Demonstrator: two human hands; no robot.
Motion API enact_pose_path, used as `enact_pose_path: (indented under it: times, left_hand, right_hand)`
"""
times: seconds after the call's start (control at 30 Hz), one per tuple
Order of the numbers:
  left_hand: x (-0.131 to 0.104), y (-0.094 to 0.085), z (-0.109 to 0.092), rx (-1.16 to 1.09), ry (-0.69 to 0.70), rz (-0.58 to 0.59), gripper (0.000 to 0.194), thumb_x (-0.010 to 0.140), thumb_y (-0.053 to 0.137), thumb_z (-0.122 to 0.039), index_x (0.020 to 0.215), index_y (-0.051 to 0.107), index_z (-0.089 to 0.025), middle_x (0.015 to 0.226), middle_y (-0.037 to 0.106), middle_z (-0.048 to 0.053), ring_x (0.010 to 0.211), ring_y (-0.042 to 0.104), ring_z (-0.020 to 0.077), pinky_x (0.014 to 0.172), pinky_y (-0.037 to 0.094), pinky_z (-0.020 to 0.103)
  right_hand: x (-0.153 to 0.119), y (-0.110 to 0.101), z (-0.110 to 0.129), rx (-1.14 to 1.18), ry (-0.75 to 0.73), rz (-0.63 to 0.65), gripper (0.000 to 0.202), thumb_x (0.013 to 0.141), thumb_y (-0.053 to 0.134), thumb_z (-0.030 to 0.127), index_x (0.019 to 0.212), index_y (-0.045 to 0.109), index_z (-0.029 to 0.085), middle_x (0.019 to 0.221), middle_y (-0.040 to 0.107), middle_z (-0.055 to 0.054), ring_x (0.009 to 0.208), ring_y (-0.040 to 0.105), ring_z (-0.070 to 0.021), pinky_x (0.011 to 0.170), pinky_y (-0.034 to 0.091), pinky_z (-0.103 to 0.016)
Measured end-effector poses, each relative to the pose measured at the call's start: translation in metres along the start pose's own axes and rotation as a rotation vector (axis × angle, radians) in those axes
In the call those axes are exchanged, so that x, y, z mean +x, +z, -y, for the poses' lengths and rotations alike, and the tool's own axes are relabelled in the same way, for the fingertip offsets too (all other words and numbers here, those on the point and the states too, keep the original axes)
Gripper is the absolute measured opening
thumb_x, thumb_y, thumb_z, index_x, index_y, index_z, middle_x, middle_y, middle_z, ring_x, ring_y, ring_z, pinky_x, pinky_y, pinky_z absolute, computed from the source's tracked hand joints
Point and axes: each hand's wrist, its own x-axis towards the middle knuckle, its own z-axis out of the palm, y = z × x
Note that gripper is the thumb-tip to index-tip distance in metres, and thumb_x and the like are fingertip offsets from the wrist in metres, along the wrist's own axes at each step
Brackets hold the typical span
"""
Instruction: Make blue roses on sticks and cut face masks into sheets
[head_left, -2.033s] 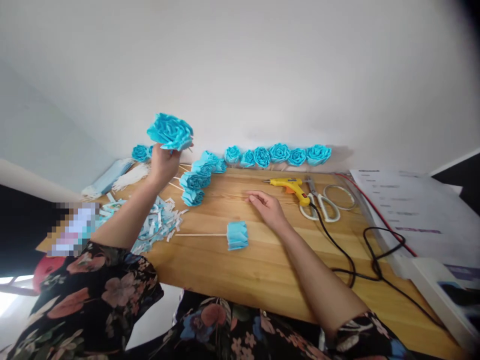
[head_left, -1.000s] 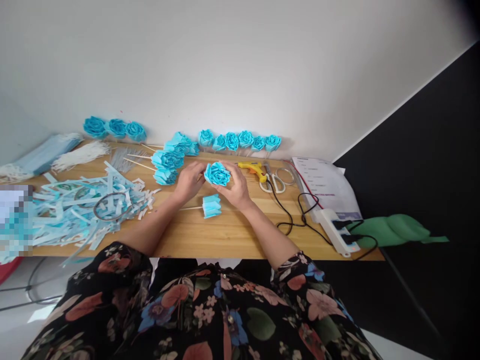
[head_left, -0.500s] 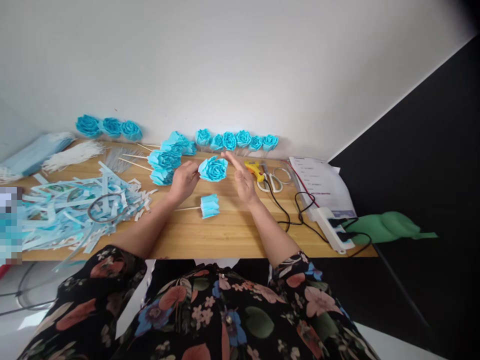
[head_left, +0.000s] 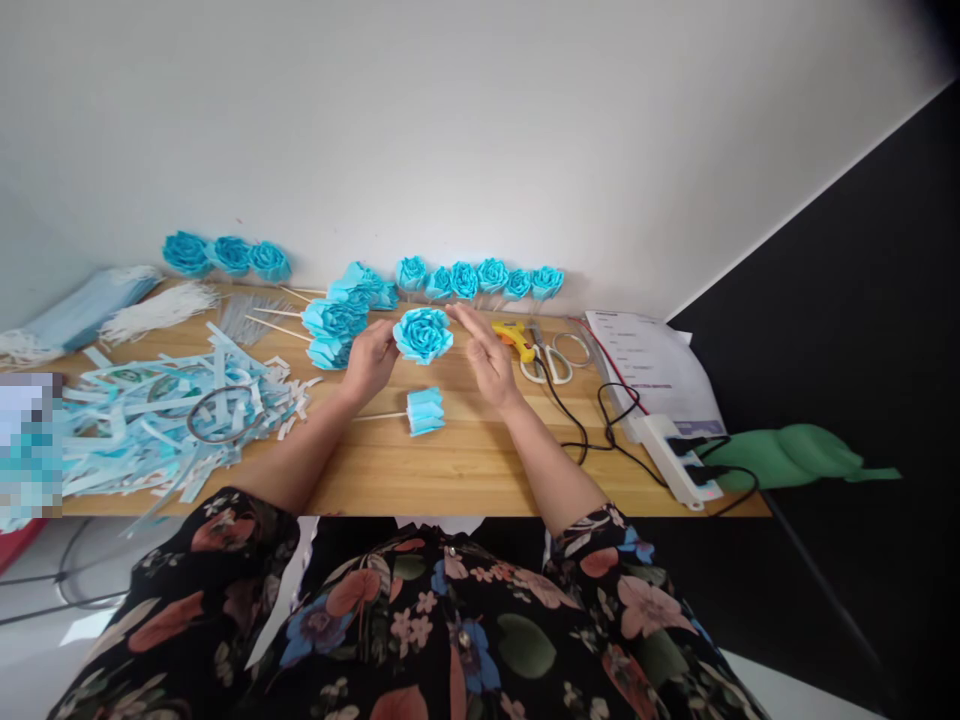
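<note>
A blue paper flower [head_left: 424,335] with ruffled petals is held up over the table. Curled fingers of my left hand [head_left: 372,360] grip it from its left side; its stem is hidden. On the other side my right hand [head_left: 486,358] is open, fingers stretched out, a small gap from the petals. Below the two hands lies a smaller blue flower head [head_left: 426,412] on a thin stick. Just beyond my left hand, several finished blue flowers [head_left: 334,320] rest on their sides with sticks pointing left.
Blue and white strips [head_left: 161,410] heap on the left, near a stack of blue masks [head_left: 86,310]. More blue flowers [head_left: 480,278] line the wall. A yellow glue gun [head_left: 514,338], scissors [head_left: 546,365], black cables and a white power strip [head_left: 679,462] occupy the right.
The held flower has turned, so more of its petal face shows. My right hand stays open beside it. The whole view has shifted slightly.
</note>
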Motion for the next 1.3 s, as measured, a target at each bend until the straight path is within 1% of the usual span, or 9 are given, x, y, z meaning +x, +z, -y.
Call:
enact_pose_path:
  times: [0.1, 0.33, 0.6, 0.7, 0.8, 0.87, 1.07, 1.17, 1.3]
  left_hand:
    - [0.001, -0.001, -0.001, -0.012, 0.013, -0.009, 0.018, 0.088, 0.047, -0.02, 0.07, 0.052, -0.019, 0.069, 0.056, 0.004, 0.069, 0.055, 0.0191, 0.064, 0.042, 0.03]
    - [0.0, -0.001, -0.004, -0.012, 0.044, 0.067, 0.015, 0.084, 0.046, -0.018, 0.073, 0.056, -0.019, 0.071, 0.058, 0.006, 0.072, 0.055, 0.0208, 0.066, 0.042, 0.031]
    - [0.0, 0.0, -0.008, 0.002, 0.093, 0.129, 0.018, 0.087, 0.045, -0.021, 0.074, 0.058, -0.02, 0.073, 0.062, 0.006, 0.074, 0.055, 0.0211, 0.071, 0.043, 0.033]
    - [0.0, -0.001, -0.007, 0.013, 0.082, 0.094, 0.02, 0.089, 0.044, -0.022, 0.074, 0.058, -0.02, 0.073, 0.061, 0.006, 0.074, 0.056, 0.0205, 0.07, 0.043, 0.032]
    - [0.0, -0.004, -0.009, 0.013, 0.084, -0.004, 0.025, 0.093, 0.045, -0.028, 0.073, 0.057, -0.02, 0.072, 0.059, 0.005, 0.074, 0.057, 0.0197, 0.068, 0.044, 0.03]
    - [0.001, -0.011, -0.015, 0.0, 0.099, -0.069, 0.027, 0.095, 0.045, -0.032, 0.076, 0.059, -0.019, 0.076, 0.061, 0.006, 0.079, 0.06, 0.0201, 0.073, 0.047, 0.031]
    - [0.015, -0.06, -0.052, 0.142, 0.072, -0.167, 0.026, 0.098, 0.048, -0.038, 0.096, 0.067, -0.02, 0.087, 0.064, 0.005, 0.092, 0.062, 0.0209, 0.089, 0.047, 0.035]
    - [0.016, -0.084, -0.063, 0.205, 0.083, -0.05, 0.028, 0.098, 0.048, -0.038, 0.103, 0.07, -0.02, 0.09, 0.067, 0.005, 0.091, 0.063, 0.0209, 0.087, 0.047, 0.034]
    - [-0.005, -0.097, -0.056, 0.363, -0.008, 0.282, 0.037, 0.099, 0.042, -0.042, 0.105, 0.073, -0.023, 0.097, 0.073, 0.007, 0.089, 0.067, 0.0236, 0.08, 0.049, 0.032]
  right_hand:
    - [-0.001, 0.004, 0.0, 0.007, -0.008, 0.018, 0.064, 0.096, 0.043, 0.064, 0.151, 0.042, 0.034, 0.148, 0.056, -0.003, 0.144, 0.043, -0.0248, 0.122, 0.032, -0.049]
    - [-0.002, 0.011, 0.005, -0.018, -0.015, 0.099, 0.096, 0.078, 0.071, 0.064, 0.157, 0.028, 0.032, 0.152, 0.051, -0.008, 0.145, 0.041, -0.0297, 0.121, 0.031, -0.051]
    - [-0.003, 0.012, 0.009, -0.09, -0.037, 0.097, 0.06, 0.086, 0.066, 0.056, 0.141, 0.055, 0.034, 0.144, 0.058, -0.004, 0.143, 0.043, -0.0291, 0.12, 0.034, -0.049]
    - [-0.002, 0.011, 0.006, -0.089, -0.057, 0.08, 0.066, 0.086, 0.066, 0.058, 0.145, 0.05, 0.033, 0.147, 0.055, -0.005, 0.144, 0.042, -0.0285, 0.12, 0.035, -0.048]
    - [-0.001, 0.01, -0.003, -0.061, -0.063, 0.057, 0.082, 0.085, 0.064, 0.062, 0.155, 0.034, 0.032, 0.152, 0.05, -0.007, 0.146, 0.04, -0.0278, 0.121, 0.033, -0.05]
    - [-0.001, 0.009, -0.013, -0.065, -0.039, 0.057, 0.081, 0.088, 0.059, 0.063, 0.156, 0.029, 0.031, 0.153, 0.049, -0.007, 0.146, 0.04, -0.0272, 0.121, 0.032, -0.051]
    - [-0.006, 0.015, -0.046, -0.131, 0.024, 0.065, 0.059, 0.095, 0.05, 0.058, 0.147, 0.047, 0.03, 0.148, 0.054, -0.008, 0.141, 0.045, -0.0277, 0.12, 0.032, -0.051]
    - [-0.007, 0.017, -0.053, -0.157, 0.047, 0.048, 0.055, 0.097, 0.047, 0.056, 0.144, 0.05, 0.028, 0.143, 0.059, -0.008, 0.136, 0.051, -0.0268, 0.117, 0.036, -0.049]
    - [-0.007, 0.016, -0.055, -0.185, 0.094, 0.004, 0.048, 0.099, 0.047, 0.048, 0.141, 0.053, 0.026, 0.134, 0.066, -0.008, 0.127, 0.058, -0.0247, 0.111, 0.043, -0.046]
